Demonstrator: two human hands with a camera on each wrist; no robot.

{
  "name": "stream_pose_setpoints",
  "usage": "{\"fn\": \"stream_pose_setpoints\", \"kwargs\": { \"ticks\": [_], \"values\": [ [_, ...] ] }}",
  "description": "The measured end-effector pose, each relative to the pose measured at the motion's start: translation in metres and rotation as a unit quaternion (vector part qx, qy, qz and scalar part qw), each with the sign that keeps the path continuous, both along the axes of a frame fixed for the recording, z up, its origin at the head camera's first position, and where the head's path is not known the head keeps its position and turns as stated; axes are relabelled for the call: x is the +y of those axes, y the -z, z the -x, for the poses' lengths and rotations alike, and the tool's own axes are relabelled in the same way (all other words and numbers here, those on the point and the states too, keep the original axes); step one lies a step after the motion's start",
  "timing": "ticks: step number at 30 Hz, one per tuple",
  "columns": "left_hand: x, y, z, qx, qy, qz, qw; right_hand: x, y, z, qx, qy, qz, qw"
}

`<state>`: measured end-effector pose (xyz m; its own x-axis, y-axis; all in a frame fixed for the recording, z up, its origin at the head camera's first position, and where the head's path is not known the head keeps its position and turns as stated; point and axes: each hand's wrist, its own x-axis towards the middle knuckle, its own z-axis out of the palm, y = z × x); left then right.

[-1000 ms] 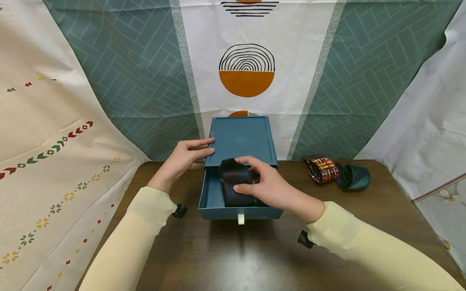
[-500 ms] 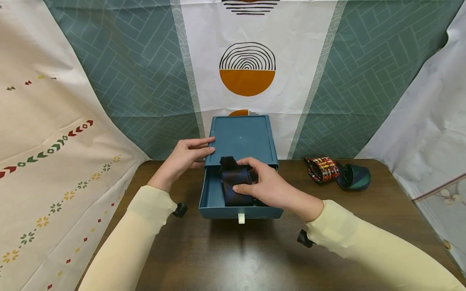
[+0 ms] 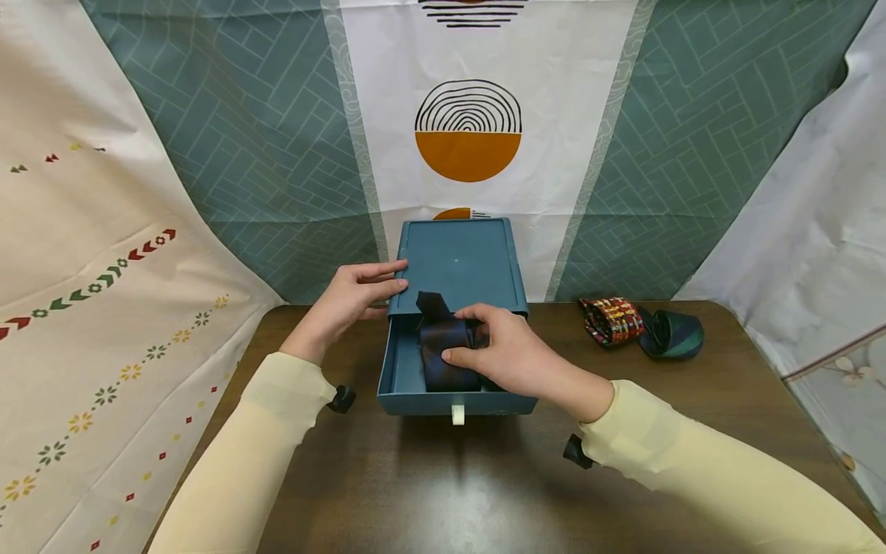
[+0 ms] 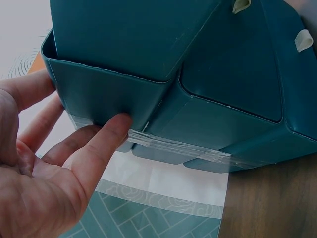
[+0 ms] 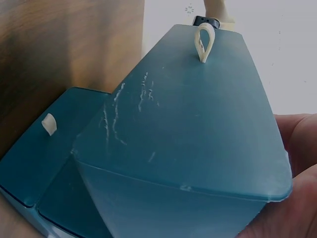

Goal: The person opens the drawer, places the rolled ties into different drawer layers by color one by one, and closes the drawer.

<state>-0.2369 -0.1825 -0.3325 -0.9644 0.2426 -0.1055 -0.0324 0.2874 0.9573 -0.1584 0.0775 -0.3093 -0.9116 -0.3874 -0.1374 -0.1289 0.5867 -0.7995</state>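
Note:
A blue-green drawer unit (image 3: 458, 265) stands at the table's back, its top drawer (image 3: 457, 404) pulled out. In that drawer lies a dark navy rolled necktie (image 3: 446, 369), one dark end sticking up by the unit's top edge. My right hand (image 3: 512, 350) grips the roll, thumb on its near face and fingers behind. In the right wrist view the drawer front (image 5: 193, 119) hides the necktie and most of the hand. My left hand (image 3: 353, 296) rests extended fingers on the unit's left side; the left wrist view shows the fingertips (image 4: 119, 124) against its wall.
Right of the unit, a red-and-yellow patterned rolled necktie (image 3: 612, 322) lies beside a green-and-navy striped rolled necktie (image 3: 674, 335) on the brown table (image 3: 443, 492). Lower drawers with white pull tabs (image 4: 303, 40) show in the left wrist view. Patterned cloth (image 3: 263, 154) hangs behind.
The necktie's dark end has risen and now stands up more above the roll. The right hand has barely shifted, and the left hand stays against the unit.

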Motion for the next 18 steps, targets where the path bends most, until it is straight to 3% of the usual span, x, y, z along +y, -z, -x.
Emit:
{"fn": "stream_pose_setpoints", "kwargs": {
  "ticks": [6,18],
  "values": [
    [-0.0007,0.0013,0.0003,0.0,0.002,0.005,1.0,-0.0008,-0.0029,-0.0003,-0.004,0.007,-0.039,0.999],
    [-0.0007,0.0009,0.0011,-0.004,-0.002,-0.002,1.0,-0.0024,-0.0023,0.0029,-0.053,0.001,-0.063,0.997]
  ]
}}
